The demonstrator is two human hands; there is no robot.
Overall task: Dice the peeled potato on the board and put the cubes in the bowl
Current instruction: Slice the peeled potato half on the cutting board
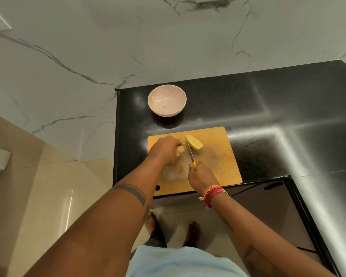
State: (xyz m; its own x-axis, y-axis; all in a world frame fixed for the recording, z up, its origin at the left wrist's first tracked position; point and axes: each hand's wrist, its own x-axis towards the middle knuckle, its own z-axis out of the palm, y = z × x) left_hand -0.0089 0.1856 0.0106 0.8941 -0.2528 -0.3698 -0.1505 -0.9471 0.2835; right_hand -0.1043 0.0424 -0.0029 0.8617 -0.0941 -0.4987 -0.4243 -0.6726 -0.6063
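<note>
The worktop (pixel 268 100), right of centre, is polished black stone, speckled and mirror-glossy. On it lies a matt wooden board (pixel 214 148), scuffed pale in its middle. The bowl (pixel 166 100) above it looks smooth, pale, faintly shiny plastic. The knife (pixel 191 154) has a bright metal blade and yellow plastic handle. The wall (pixel 88 47) is veined, satin marble.

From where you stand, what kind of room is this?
Most likely a home kitchen: a black stone counter under marble-look wall tiles, with a wooden cutting board and a bowl on it.
</note>
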